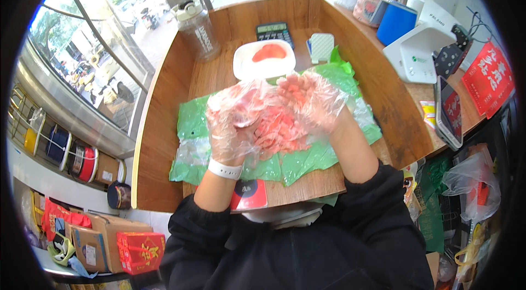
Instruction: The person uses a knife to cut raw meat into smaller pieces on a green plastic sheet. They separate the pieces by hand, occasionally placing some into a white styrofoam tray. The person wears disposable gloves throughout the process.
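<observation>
A heap of thin pinkish-red food slices (281, 129) lies on a spread green plastic bag (308, 162). My left hand (232, 125), in a clear disposable plastic glove, is curled around some pale pink slices (246, 105) at the heap's left side. A white band circles that wrist. My right hand (318, 99) wears a similar glove and hovers at the heap's upper right, red-stained fingers pointing inward. Glare and crumpled film hide whether it grips anything. Just beyond both hands is a white plastic tray (242, 59) with a red patch of seasoning or sauce (269, 52) in it.
Wooden side walls (164, 125) enclose the desk. A calculator (273, 32) and a pale green ribbed case (322, 47) sit behind the tray. A large clear bottle (199, 31) stands back left. On the right ledge are a white device (415, 55) and a phone-like device (448, 113).
</observation>
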`<state>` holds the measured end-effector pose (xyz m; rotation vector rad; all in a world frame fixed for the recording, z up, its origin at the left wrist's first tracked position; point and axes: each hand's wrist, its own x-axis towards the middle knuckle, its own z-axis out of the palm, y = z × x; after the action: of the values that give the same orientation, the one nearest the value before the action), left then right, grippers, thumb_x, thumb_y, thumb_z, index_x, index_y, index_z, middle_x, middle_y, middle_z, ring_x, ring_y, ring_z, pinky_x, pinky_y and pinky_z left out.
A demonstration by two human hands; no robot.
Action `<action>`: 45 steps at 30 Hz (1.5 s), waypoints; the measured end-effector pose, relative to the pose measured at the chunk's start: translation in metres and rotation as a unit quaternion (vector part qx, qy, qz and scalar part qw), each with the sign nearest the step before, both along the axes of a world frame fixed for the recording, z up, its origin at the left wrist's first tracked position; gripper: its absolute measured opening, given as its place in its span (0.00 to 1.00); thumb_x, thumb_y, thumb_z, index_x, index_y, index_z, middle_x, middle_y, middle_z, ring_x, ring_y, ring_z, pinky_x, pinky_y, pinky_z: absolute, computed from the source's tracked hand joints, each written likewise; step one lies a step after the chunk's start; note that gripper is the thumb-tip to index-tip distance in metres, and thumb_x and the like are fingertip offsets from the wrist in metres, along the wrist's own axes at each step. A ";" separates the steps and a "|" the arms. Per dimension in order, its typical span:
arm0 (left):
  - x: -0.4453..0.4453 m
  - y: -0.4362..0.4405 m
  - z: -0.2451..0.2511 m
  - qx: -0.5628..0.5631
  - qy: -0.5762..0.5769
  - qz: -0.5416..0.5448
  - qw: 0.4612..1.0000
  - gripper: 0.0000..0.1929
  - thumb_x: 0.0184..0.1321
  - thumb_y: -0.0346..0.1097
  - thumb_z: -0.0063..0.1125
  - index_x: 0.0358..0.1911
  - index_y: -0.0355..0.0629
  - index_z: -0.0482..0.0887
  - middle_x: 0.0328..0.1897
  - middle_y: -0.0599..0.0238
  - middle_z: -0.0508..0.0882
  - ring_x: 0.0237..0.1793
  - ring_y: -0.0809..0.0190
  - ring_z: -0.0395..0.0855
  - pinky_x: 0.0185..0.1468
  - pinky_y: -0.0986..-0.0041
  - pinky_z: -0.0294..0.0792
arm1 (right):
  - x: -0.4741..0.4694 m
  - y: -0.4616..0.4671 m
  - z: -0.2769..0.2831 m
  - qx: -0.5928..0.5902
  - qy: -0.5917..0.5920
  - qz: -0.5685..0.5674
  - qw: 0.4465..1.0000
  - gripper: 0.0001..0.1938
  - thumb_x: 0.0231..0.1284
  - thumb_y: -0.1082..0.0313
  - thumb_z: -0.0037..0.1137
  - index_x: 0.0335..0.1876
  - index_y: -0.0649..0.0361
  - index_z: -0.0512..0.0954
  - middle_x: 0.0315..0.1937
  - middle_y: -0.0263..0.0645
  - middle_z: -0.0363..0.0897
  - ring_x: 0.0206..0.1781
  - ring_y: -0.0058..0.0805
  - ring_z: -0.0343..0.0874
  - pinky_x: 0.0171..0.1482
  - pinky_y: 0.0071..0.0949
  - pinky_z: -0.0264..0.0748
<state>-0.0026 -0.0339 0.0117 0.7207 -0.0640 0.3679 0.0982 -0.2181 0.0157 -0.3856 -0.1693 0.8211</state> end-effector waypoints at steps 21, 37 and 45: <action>-0.006 -0.020 0.049 0.171 -0.015 -0.016 0.985 0.18 0.56 0.35 0.57 0.46 0.28 0.80 0.44 0.59 0.84 0.42 0.64 0.82 0.45 0.74 0.76 | -0.215 -0.050 0.212 0.071 0.038 0.088 0.993 0.52 0.54 0.20 0.29 0.65 0.67 0.64 0.59 0.53 0.69 0.62 0.42 0.69 0.66 0.40 0.61; -0.007 -0.007 0.022 0.023 -0.105 -0.062 0.992 0.27 0.60 0.47 0.57 0.59 0.44 0.67 0.61 0.57 0.73 0.62 0.53 0.73 0.60 0.59 0.72 | -0.020 -0.008 0.032 -0.508 -0.497 -0.240 0.661 0.13 0.66 0.66 0.53 0.49 0.67 0.76 0.31 0.28 0.75 0.35 0.15 0.71 0.41 0.17 0.72; -0.004 0.001 0.002 0.082 -0.080 0.042 0.993 0.36 0.63 0.35 0.57 0.69 0.46 0.46 0.64 0.56 0.67 0.61 0.53 0.73 0.59 0.60 0.74 | -0.074 0.020 0.061 -0.512 -0.555 -0.249 0.607 0.09 0.63 0.64 0.55 0.38 0.62 0.78 0.25 0.40 0.78 0.29 0.31 0.79 0.35 0.30 0.76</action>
<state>-0.0068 -0.0332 0.0136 0.8581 -0.2176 0.5049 0.0241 -0.1984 0.0765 -1.9615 -0.7182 -0.1068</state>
